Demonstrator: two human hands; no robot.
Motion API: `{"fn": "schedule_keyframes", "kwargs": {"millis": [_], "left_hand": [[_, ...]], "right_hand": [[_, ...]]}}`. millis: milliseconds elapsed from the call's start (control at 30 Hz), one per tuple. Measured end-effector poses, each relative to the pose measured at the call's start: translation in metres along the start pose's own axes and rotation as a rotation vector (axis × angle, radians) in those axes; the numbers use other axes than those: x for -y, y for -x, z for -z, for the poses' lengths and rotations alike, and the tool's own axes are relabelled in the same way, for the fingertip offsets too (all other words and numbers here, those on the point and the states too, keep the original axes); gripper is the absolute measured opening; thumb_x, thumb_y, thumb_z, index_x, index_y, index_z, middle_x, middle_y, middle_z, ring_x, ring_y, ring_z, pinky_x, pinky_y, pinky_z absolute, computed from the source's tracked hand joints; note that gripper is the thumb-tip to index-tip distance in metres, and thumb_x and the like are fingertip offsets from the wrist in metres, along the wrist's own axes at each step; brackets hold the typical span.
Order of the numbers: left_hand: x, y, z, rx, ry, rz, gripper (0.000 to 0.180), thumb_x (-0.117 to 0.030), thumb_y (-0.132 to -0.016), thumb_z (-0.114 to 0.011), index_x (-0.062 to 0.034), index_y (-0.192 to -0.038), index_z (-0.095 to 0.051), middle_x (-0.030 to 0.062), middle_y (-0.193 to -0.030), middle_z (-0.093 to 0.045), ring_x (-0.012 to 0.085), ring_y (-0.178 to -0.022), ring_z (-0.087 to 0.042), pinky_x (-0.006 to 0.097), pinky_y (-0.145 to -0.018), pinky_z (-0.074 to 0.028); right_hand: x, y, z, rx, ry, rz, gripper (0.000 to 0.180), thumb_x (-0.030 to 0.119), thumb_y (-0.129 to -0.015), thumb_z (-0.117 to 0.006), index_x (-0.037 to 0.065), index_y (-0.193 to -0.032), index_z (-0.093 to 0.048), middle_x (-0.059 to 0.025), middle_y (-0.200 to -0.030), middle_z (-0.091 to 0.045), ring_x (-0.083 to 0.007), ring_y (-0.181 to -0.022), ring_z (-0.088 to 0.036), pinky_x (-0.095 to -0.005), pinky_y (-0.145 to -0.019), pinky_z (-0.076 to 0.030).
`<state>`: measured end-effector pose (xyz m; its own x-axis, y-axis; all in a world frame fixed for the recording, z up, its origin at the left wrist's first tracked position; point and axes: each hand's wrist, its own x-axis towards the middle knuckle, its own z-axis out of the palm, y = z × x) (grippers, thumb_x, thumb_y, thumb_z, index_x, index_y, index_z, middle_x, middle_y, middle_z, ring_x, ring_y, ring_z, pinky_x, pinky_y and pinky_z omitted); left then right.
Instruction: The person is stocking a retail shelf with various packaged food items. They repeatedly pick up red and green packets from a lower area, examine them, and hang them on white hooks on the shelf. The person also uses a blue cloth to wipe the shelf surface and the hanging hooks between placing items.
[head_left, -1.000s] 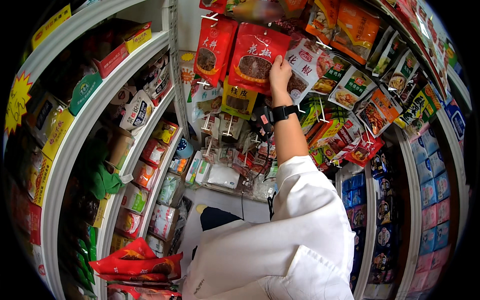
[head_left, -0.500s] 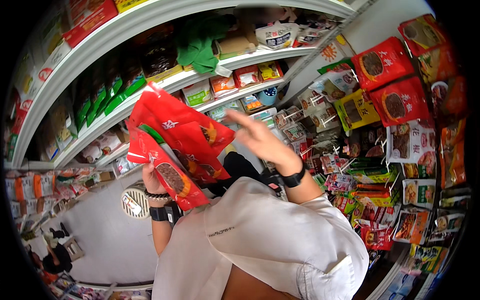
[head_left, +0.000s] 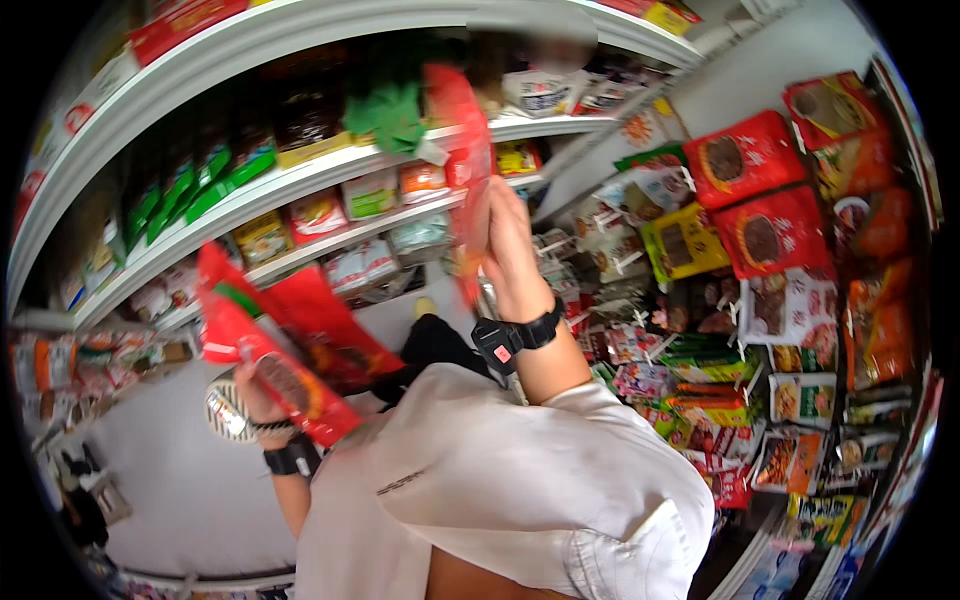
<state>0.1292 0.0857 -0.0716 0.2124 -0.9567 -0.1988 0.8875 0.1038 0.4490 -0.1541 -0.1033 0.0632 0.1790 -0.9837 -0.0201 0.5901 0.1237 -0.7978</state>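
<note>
At the left, my left hand (head_left: 258, 398) is closed on several red food pouches (head_left: 285, 385) with dark oval pictures of their contents. They are fanned apart, and a strip of green shows between them. Further right, my right hand (head_left: 512, 245) grips a single red pouch (head_left: 466, 170), held up nearly edge-on in front of the shelves and blurred by motion. Fingers of the right hand lie along the pouch's right side; the thumb is mostly hidden.
White shelves (head_left: 330, 165) run across the back with packaged foods and a green cloth (head_left: 388, 118). On the right wall hang red pouches (head_left: 748, 160), a yellow pouch (head_left: 690, 243) and many other packets on hooks. A round slatted stool (head_left: 228, 410) stands behind my left hand.
My right hand, free half a second ago, now holds one red pouch apart from the others and has turned upright. The left hand with the remaining pouches has shifted left and down.
</note>
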Motion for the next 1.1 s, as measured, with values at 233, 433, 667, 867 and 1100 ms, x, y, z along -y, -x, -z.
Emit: {"fn": "schedule_keyframes", "kwargs": {"millis": [233, 433, 667, 867, 1100], "left_hand": [[-0.015, 0.004, 0.008, 0.083, -0.050, -0.033, 0.039, -0.035, -0.084, -0.048, -0.0060, -0.110, -0.054, 0.0101, -0.108, -0.059, 0.0256, -0.097, -0.057, 0.041, -0.086, -0.046], [-0.013, 0.011, 0.027, 0.027, -0.024, -0.045, 0.049, -0.039, -0.083, -0.047, -0.0087, -0.121, -0.047, 0.0125, -0.118, -0.054, 0.0297, -0.107, -0.052, 0.047, -0.092, -0.041], [-0.008, 0.020, -0.013, 0.009, -0.014, -0.051, 0.045, -0.034, -0.083, -0.049, -0.0058, -0.118, -0.049, 0.0123, -0.115, -0.056, 0.0278, -0.101, -0.057, 0.043, -0.090, -0.045], [-0.015, 0.016, 0.039, 0.051, -0.027, -0.010, 0.050, -0.042, -0.084, -0.043, -0.0122, -0.124, -0.045, 0.0098, -0.121, -0.052, 0.0287, -0.110, -0.050, 0.046, -0.094, -0.040], [-0.006, 0.016, -0.005, -0.088, -0.056, -0.027, 0.044, -0.035, -0.084, -0.045, -0.0051, -0.115, -0.050, 0.0127, -0.114, -0.056, 0.0288, -0.101, -0.056, 0.043, -0.088, -0.046]], "right_hand": [[0.012, 0.009, 0.007, 0.514, -0.758, -0.465, 0.040, 0.036, -0.088, -0.040, 0.000, -0.104, -0.048, -0.0016, -0.068, -0.044, -0.0108, -0.054, -0.045, -0.0246, -0.064, -0.037], [0.005, 0.000, 0.005, 0.622, -0.972, -0.506, 0.038, 0.032, -0.089, -0.038, 0.000, -0.108, -0.048, -0.0021, -0.069, -0.045, -0.0103, -0.052, -0.045, -0.0272, -0.071, -0.037], [0.002, 0.001, 0.002, 0.583, -1.005, -0.489, 0.038, 0.032, -0.089, -0.037, 0.000, -0.106, -0.047, -0.0016, -0.067, -0.044, -0.0103, -0.049, -0.047, -0.0266, -0.067, -0.037], [0.008, 0.005, 0.000, 0.627, -1.003, -0.479, 0.040, 0.034, -0.089, -0.038, 0.001, -0.109, -0.048, -0.0021, -0.069, -0.046, -0.0103, -0.052, -0.047, -0.0258, -0.067, -0.037], [0.014, 0.012, 0.000, 0.602, -0.963, -0.468, 0.039, 0.032, -0.090, -0.036, -0.001, -0.109, -0.045, -0.0018, -0.066, -0.043, -0.0098, -0.048, -0.046, -0.0261, -0.066, -0.037]]}}
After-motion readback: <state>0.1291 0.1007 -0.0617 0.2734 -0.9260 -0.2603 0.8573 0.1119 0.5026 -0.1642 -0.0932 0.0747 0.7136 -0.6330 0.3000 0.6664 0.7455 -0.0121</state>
